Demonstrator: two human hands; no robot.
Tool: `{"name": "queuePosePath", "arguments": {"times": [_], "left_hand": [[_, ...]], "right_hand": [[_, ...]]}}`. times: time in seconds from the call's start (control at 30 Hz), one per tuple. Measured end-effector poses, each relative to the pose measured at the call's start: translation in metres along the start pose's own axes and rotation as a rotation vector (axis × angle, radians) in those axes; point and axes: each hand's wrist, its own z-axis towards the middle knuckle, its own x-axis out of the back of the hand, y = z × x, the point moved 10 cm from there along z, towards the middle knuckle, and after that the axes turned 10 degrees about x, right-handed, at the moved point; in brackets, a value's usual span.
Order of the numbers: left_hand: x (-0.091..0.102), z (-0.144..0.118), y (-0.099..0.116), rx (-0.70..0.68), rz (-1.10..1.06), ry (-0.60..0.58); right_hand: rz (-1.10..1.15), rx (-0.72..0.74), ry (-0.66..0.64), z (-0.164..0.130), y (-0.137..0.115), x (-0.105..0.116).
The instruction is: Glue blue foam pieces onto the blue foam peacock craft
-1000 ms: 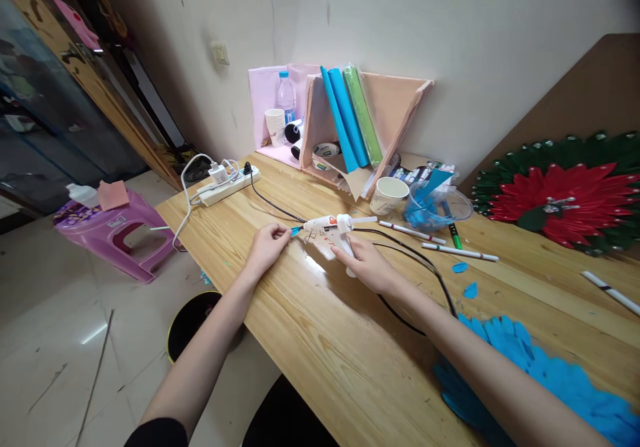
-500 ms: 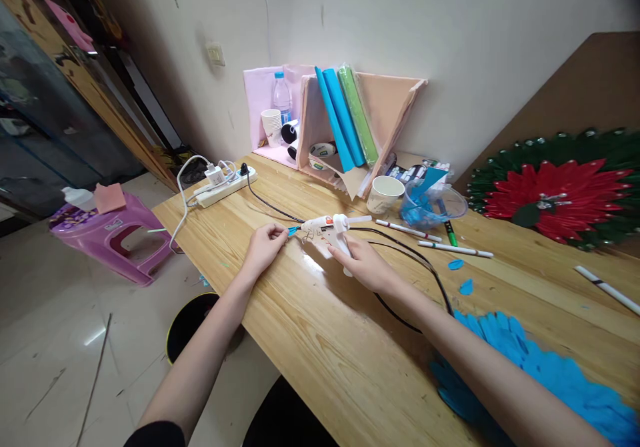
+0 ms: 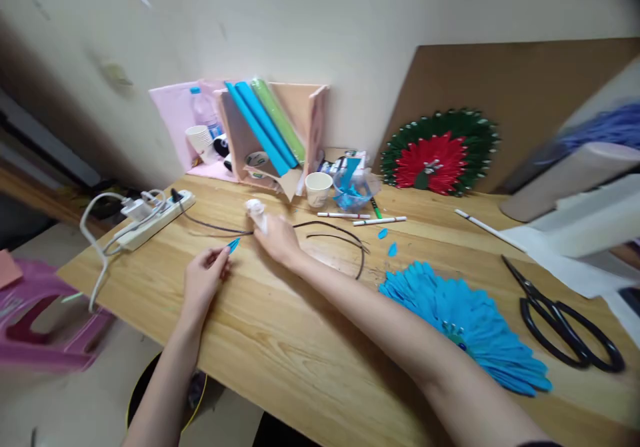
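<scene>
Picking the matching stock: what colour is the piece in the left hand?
Blue; the piece shows at the left hand's fingertips in the head view.

**Bare forearms, one dark sleeve edge**

Two arms are seen entering from the lower edge of the frame. The left hand and the right hand are uncovered: no gloves, rings, watches or bracelets are shown. Both forearms are bare along their whole visible length. At the lower right, a narrow strip of dark fabric is seen at the frame's edge, where the right arm's sleeve begins. The fingers are slender, and the nails are too blurred to be described.
</scene>
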Motion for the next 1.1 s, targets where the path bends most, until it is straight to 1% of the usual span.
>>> {"name": "queuePosePath", "arguments": {"times": [0.07,0.13,0.17,0.2,0.27,0.33,0.37,0.4,0.47,0.5,0.53,0.57,0.6,0.67,0.73,0.8,0.83,0.9,0.97,1.03,1.1], "left_hand": [[-0.001,-0.007,0.004,-0.033,0.022,-0.011],[-0.008,-0.015,0.009,-0.09,0.065,-0.061],[-0.013,-0.019,0.011,-0.113,0.092,-0.094],[-0.018,-0.023,0.013,-0.136,0.116,-0.122],[-0.03,-0.03,0.017,-0.174,0.156,-0.174],[-0.048,-0.037,0.024,-0.207,0.186,-0.235],[-0.06,-0.042,0.03,-0.225,0.199,-0.275],[-0.074,-0.048,0.037,-0.245,0.214,-0.326],[-0.11,-0.066,0.056,-0.299,0.237,-0.447],[-0.131,-0.078,0.067,-0.333,0.256,-0.525],[-0.152,-0.091,0.077,-0.361,0.269,-0.607],[-0.175,-0.105,0.085,-0.377,0.281,-0.699],[-0.198,-0.119,0.091,-0.386,0.284,-0.797],[-0.239,-0.146,0.098,-0.354,0.245,-0.995],[-0.273,-0.169,0.098,-0.283,0.202,-1.176],[-0.299,-0.186,0.095,-0.226,0.182,-1.3],[-0.31,-0.193,0.093,-0.202,0.179,-1.342],[-0.326,-0.203,0.09,-0.16,0.185,-1.399],[-0.336,-0.208,0.087,-0.13,0.195,-1.424],[-0.342,-0.208,0.085,-0.132,0.216,-1.408],[-0.342,-0.199,0.084,-0.165,0.243,-1.324]], "right_hand": [[-0.066,0.009,-0.052,0.004,-0.004,-0.008],[-0.095,0.028,-0.074,0.001,-0.006,-0.006],[-0.103,0.055,-0.084,-0.002,-0.008,-0.001],[-0.111,0.09,-0.093,-0.007,-0.01,0.007],[-0.128,0.171,-0.104,-0.022,-0.01,0.031],[-0.125,0.227,-0.087,-0.041,0.0,0.069],[-0.106,0.217,-0.08,-0.052,0.01,0.09],[-0.071,0.175,-0.061,-0.064,0.025,0.113],[0.058,0.036,-0.005,-0.09,0.06,0.158],[0.158,-0.039,0.015,-0.103,0.077,0.176],[0.261,-0.098,0.035,-0.117,0.091,0.192],[0.351,-0.125,0.048,-0.13,0.101,0.205],[0.427,-0.121,0.036,-0.142,0.105,0.213],[0.536,-0.088,-0.005,-0.163,0.106,0.224],[0.591,-0.007,-0.051,-0.179,0.099,0.23],[0.612,0.094,-0.09,-0.192,0.089,0.234],[0.615,0.14,-0.105,-0.196,0.086,0.236],[0.613,0.2,-0.112,-0.202,0.083,0.24],[0.607,0.215,-0.106,-0.205,0.084,0.243],[0.593,0.196,-0.104,-0.205,0.089,0.245],[0.581,0.155,-0.095,-0.204,0.097,0.247]]}}
